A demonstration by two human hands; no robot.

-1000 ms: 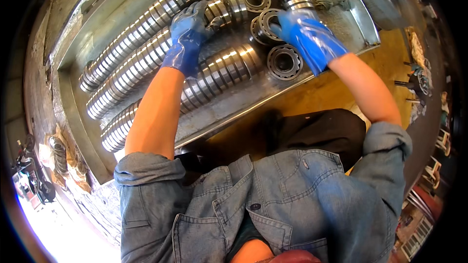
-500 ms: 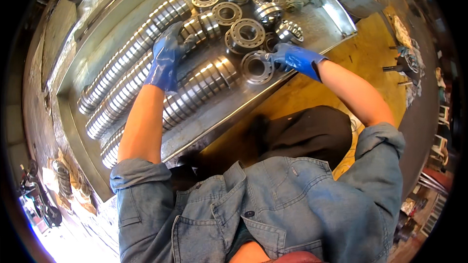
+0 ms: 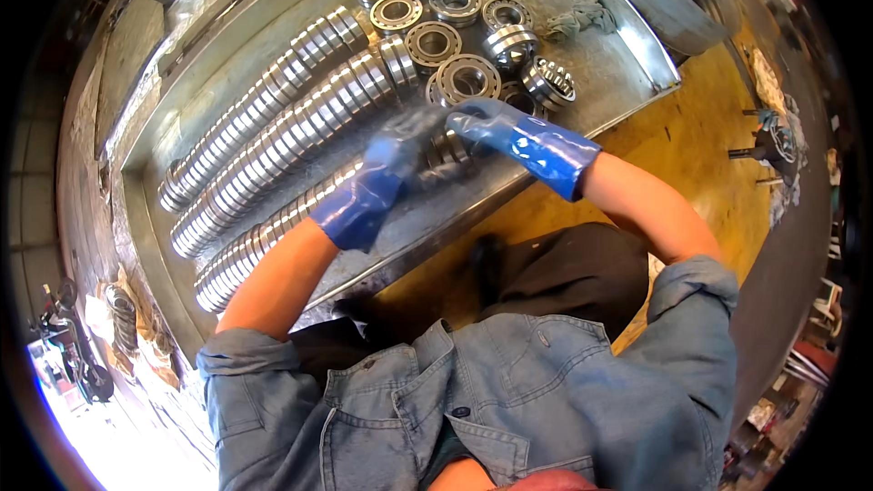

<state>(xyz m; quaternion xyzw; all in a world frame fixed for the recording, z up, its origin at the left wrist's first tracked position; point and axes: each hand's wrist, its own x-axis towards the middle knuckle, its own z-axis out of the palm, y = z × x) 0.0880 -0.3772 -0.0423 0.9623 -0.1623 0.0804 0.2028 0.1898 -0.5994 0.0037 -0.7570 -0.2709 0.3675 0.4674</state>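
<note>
Left hand: the blue-gloved left hand (image 3: 405, 147) is over the upper end of the near row; blur hides its fingers, so whether it grips cannot be told.
Right hand: the gloved right hand (image 3: 484, 125) has its fingers bent inward beside the left; its grip cannot be told either.
Near row: bearings on edge, side by side, make up the near row (image 3: 273, 241) inside the metal tray (image 3: 653, 50); the upper end lies partly under the hands. An uneven push could topple the end bearings.
Middle row: the end pieces of the middle row (image 3: 291, 144) lean slightly askew; a knock from the left wrist or glove could spread them.
Glove surface: the shiny gloves look slick; a smooth outer ring could slip and pinch fingers between bearings.
Tray edge: the front edge is just beside the right forearm; a dropped bearing could roll over it onto the yellow floor (image 3: 641, 138).
Tilted bearing: rollers show on the tilted bearing (image 3: 551, 84); a bump from the right glove could misalign it further.
</note>
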